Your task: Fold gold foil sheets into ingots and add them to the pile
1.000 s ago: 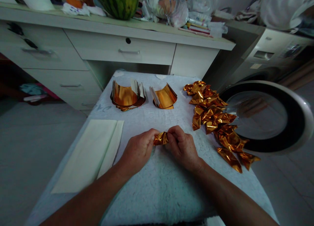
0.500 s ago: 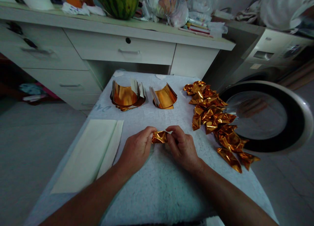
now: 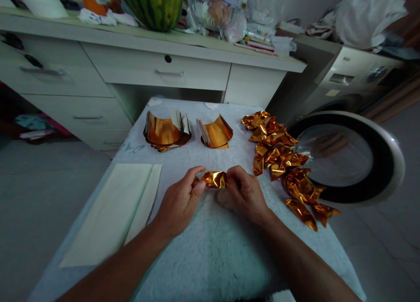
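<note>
A small folded piece of shiny gold foil paper (image 3: 215, 179) is held level between my two hands, above the cloth-covered table. My left hand (image 3: 180, 201) has its left end at the thumb and fingers, with the index finger raised a little off it. Its right end is pinched in my right hand (image 3: 247, 195), whose curled fingers hide that end. Beyond my hands lie a larger curved stack of gold foil sheets (image 3: 162, 131) and a smaller curved stack (image 3: 218, 132). A heap of folded gold foil pieces (image 3: 277, 155) stretches along the table's right side.
Folded pale sheets (image 3: 108, 214) lie on the table's left. A white drawer counter (image 3: 197, 77) stands behind, bearing a watermelon (image 3: 154, 7) and plastic bags. At the right, an open washing machine door (image 3: 387, 157) comes close to the table edge.
My left thumb and index finger have loosened and spread at the foil's left end. My right fingers have curled further over its right end. The whole view has shifted slightly.
</note>
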The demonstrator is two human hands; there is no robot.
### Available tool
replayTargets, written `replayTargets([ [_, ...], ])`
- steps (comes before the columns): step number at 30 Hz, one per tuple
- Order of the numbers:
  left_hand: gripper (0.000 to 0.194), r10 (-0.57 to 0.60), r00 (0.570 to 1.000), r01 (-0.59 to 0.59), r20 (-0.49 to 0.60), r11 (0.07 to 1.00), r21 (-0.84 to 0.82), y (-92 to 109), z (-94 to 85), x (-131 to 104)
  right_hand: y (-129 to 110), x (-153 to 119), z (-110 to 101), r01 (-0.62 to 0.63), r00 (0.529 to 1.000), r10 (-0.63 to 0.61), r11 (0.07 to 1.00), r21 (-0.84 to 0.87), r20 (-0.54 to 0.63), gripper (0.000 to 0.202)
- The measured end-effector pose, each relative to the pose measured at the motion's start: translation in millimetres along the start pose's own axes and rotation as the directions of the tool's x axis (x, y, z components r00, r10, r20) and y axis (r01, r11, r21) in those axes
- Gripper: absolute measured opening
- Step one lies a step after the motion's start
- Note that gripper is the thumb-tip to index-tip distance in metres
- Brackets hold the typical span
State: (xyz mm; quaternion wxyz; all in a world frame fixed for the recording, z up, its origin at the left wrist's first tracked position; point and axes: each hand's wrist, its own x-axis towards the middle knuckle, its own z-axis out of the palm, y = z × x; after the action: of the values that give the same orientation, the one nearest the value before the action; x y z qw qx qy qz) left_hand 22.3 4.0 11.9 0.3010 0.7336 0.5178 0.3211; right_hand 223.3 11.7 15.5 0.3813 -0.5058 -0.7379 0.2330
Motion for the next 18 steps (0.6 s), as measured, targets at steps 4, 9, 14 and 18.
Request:
replayTargets([
  [4,0.036,0.03,1.0,-0.03,-0.009,0.999,-0.038,1,-1.5,-1,10,7,-15,-0.043,0.985,0.035,0.998,-0.045,-0.168,0.01],
  [9,0.034,0.035,0.999,-0.035,0.025,0.999,-0.017,0,0.0,0,23,12,-46,-0.176,0.896,0.045,0.949,-0.261,-0.442,0.007],
  [14,0.034,0.064,0.996,-0.065,0.063,0.998,0.01,-3,2.6,1,31,15,-76,-0.333,0.778,-0.028,0.828,-0.451,-0.627,0.013],
  [18,0.034,0.058,0.995,-0.06,0.086,0.998,0.023,-5,4.2,0,37,17,-90,-0.443,0.728,-0.003,0.762,-0.473,-0.686,0.012],
])
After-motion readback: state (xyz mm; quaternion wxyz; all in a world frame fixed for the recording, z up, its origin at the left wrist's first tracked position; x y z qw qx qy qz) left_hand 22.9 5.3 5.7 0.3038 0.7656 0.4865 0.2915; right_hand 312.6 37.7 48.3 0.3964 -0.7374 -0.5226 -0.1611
